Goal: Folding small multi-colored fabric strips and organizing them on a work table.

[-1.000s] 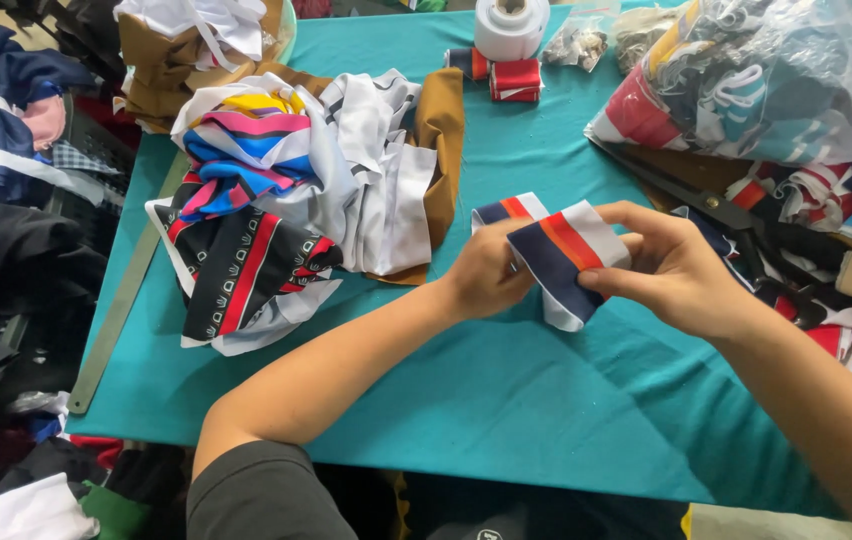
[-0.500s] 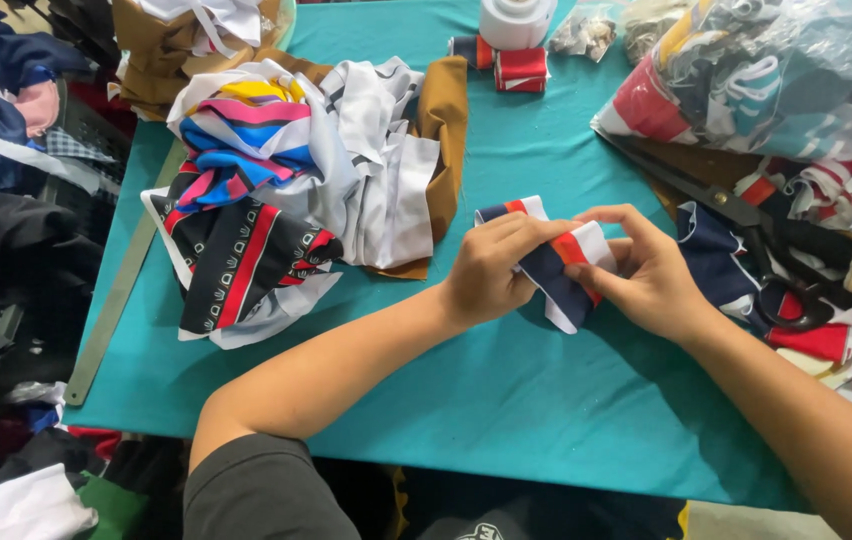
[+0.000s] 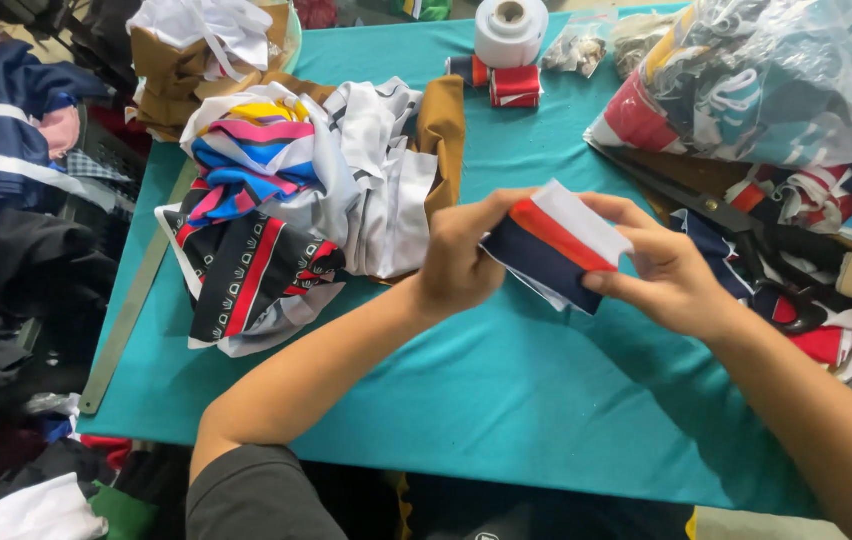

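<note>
Above the teal table (image 3: 506, 400), left hand (image 3: 461, 262) and right hand (image 3: 668, 272) pinching a folded striped band (image 3: 554, 245) from opposite ends. Best done keeping edges flush, stripes aligned, fingers tight against slipping, fabric pile (image 3: 286, 200) untouched.

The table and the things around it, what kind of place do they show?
Probably a small sewing or garment workshop. Both hands, left hand and right hand, hold a folded striped fabric band over a teal table with a pile of fabric pieces, black scissors and a bag of scraps.
</note>
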